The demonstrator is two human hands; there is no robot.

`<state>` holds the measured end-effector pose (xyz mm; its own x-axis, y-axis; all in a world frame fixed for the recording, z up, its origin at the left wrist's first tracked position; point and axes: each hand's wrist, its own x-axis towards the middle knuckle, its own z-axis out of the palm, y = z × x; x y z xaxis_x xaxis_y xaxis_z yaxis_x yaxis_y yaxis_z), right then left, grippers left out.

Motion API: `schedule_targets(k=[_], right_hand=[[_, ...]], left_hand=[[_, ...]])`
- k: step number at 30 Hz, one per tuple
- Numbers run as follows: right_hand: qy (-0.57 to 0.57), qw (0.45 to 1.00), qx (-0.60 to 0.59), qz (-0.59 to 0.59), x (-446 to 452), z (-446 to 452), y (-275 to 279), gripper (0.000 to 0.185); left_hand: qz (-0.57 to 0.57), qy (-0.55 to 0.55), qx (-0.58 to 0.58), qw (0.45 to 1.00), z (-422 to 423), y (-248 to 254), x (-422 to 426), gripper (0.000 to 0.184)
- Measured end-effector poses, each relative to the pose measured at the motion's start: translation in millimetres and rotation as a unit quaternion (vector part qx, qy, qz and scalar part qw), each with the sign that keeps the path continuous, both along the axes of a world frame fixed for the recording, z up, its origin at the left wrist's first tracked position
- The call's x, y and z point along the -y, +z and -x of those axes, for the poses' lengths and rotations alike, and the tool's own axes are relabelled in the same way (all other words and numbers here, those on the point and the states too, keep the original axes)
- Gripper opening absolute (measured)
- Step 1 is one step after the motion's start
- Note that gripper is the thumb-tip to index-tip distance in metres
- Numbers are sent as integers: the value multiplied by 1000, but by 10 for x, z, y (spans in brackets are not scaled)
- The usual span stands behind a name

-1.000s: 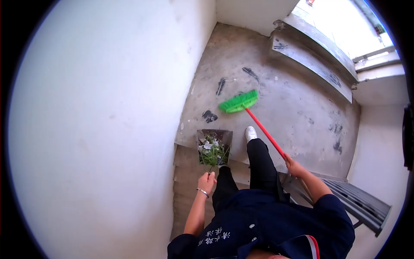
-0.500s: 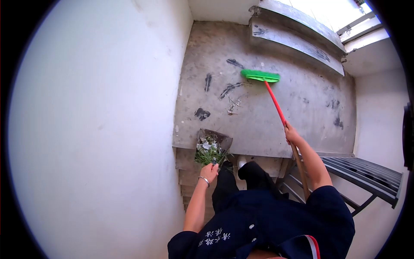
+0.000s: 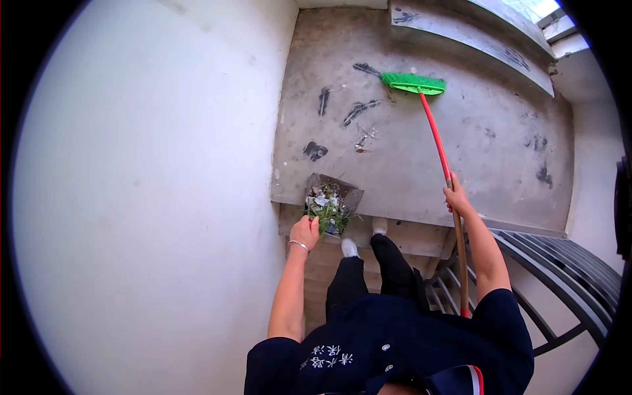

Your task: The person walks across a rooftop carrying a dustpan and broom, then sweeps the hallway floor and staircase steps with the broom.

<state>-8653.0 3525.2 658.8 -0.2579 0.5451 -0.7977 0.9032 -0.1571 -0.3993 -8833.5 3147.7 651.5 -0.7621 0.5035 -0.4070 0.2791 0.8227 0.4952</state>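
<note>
My right hand (image 3: 457,196) is wrapped round the red and brown handle of a broom (image 3: 436,135). The broom's green bristle head (image 3: 413,83) rests on the grey landing floor. A dustpan (image 3: 347,192) full of green plants and white scraps (image 3: 327,205) stands at the landing's edge. Just at its near left side, my left hand (image 3: 306,230) is closed; what it grips is hidden. A small pile of debris (image 3: 365,138) lies on the floor between the dustpan and the broom head.
A white wall (image 3: 151,197) runs along the left. Steps (image 3: 415,237) go down below the landing, with a metal railing (image 3: 559,263) at the right. More steps (image 3: 471,43) rise at the upper right. Dark patches (image 3: 315,151) mark the floor.
The broom head has moved away and to the right, leaving the debris pile uncovered. My feet have moved back onto the steps. The dustpan stays near my left hand.
</note>
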Motion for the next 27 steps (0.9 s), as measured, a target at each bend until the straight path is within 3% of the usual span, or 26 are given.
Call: schedule_targets(k=[3,6,8,10,12,13,16,18,20,23,24,27], right_hand=[[2,1000,12,-11,33,-76,-65,61],[16,999,-40,-21,-31,-237,-343,59],[92,979,-93,-158,-80,-265,-585,60],[74,980,-74,-169,-121,-161,-748,61],[73,983,18,-169,-109,-71,-752,61],[139,964,3,-227,-125,-136,-943,63],[181,958,45,-219,190,-86,-737,63],[226,940,26,-256,436,-313,-1049,63],[249,932,-11,-262,756,-575,-1275,69],[290,922,-7,-259,1252,-868,-1344,71],[298,915,-21,-271,1541,-1046,-1532,72],[339,906,-42,-249,2059,-1444,-1450,72]], left_hand=[[-15,-7,5,1000,-46,-34,138,29],[-36,51,131,989,-261,-5,315,31],[-45,80,177,980,-490,141,528,32],[-70,114,199,971,-735,220,848,32],[-90,144,205,964,-996,321,1112,32],[-96,187,203,956,-1076,398,1208,30],[-118,245,164,948,-1409,423,1536,29],[-137,267,135,944,-1742,198,1876,29],[-160,215,69,961,-2056,13,2145,31],[-182,218,70,956,-2340,-363,2328,34],[-204,193,59,958,-2469,-834,2477,35],[-204,158,35,965,-2494,-1074,2496,35]])
